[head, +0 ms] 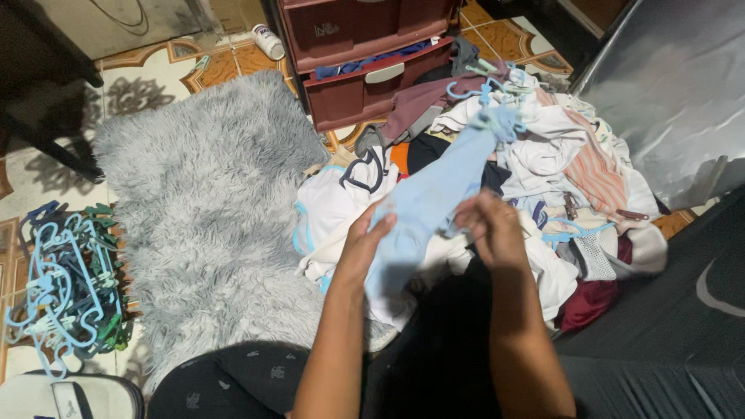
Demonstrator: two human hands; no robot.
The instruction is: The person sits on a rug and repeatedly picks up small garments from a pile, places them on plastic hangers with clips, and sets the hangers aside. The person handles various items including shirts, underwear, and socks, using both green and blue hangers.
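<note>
Light-blue garment (pixel 434 198), one piece, soft thin cloth, hangs stretched in a long narrow fold from a pale plastic hanger (pixel 493 109) at its far end down to both hands at centre frame, over the laundry heap. Left hand (pixel 365 244) grips the near left edge, fingers curled round the cloth, thumb on top. Right hand (pixel 489 225) is at the right edge, fingers bunched together and pinching the fabric. Laundry heap (pixel 559 178): one large mound on the floor right of centre, too many pieces to count; white, striped peach, maroon and dark cloth, crumpled, with a few more pale hangers tangled in at the far side. Shaggy grey rug (pixel 209 202), one, long fluffy pile, roughly rectangular, left of the heap. Tangle of plastic hangers (pixel 66 283), blue and green, thin curved rods, count unclear, at the near left on patterned floor tiles (pixel 147 74). Maroon plastic drawer unit (pixel 365 46) at the far centre; two drawers show, the lower one pulled open with blue cloth inside. One white bottle (pixel 268 41) lies on its side just left of the unit. Grey sheet-like surface (pixel 675 93) fills the far right.
</note>
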